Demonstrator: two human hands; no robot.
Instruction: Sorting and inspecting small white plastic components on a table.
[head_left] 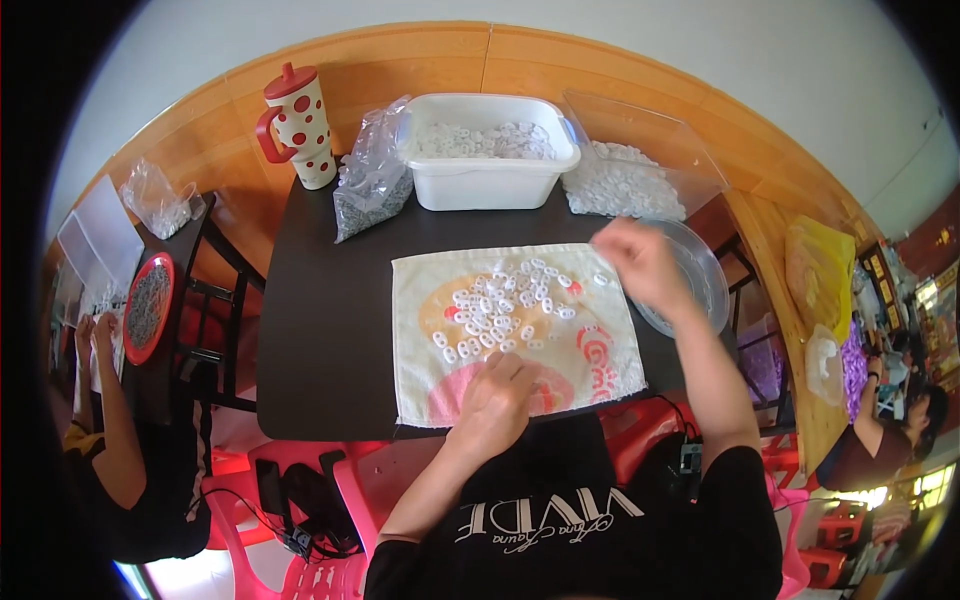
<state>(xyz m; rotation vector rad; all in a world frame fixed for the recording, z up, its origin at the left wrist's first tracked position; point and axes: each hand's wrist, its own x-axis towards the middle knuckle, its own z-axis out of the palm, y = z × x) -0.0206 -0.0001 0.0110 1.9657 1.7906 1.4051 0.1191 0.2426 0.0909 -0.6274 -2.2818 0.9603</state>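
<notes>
Your left hand [497, 395] rests on the towel [430, 380] at its near edge, fingers [520, 368] touching the white rings [505, 300] heaped mid-cloth. Your right hand [640, 262] is raised, blurred, at the towel's far right corner, over the clear bowl [712, 285]; its grip cannot be told. Behind on the bench [320, 330]: white tub [488, 175] of rings, bag [370, 185], dotted cup [300, 125].

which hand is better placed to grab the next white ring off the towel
Left, probably. The left hand rests on the towel beside the white rings; the right hand is raised over the clear bowl.
</notes>
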